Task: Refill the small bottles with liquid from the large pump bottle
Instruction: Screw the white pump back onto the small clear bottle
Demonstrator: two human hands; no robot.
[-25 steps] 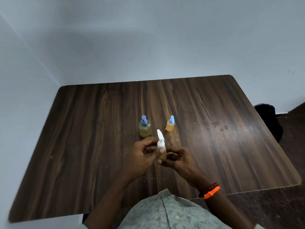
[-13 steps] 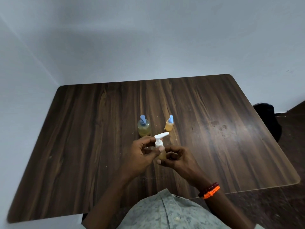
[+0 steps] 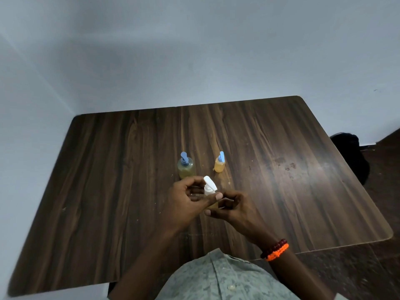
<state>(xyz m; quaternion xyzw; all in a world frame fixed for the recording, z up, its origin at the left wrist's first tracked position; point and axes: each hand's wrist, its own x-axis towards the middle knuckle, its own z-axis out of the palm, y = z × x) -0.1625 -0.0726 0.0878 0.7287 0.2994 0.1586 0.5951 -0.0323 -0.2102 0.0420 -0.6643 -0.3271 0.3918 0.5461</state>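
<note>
held bottle (image 3: 213, 205) body mostly hidden btwn both hands' fingers (image 3: 216, 197).

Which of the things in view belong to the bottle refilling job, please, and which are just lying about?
Part of the job:
- white-pump bottle, held by left hand and right hand
- larger blue-pump bottle
- small orange bottle

Just lying about:
- dark object on the floor beyond the table
- bracelets on the right wrist

A white-pumped bottle (image 3: 209, 192) stands upright, gripped between both hands. At its 11 o'clock stands a yellowish, blue-pumped bottle (image 3: 186, 166); at 1 o'clock, a smaller orange one (image 3: 219, 163).
</note>
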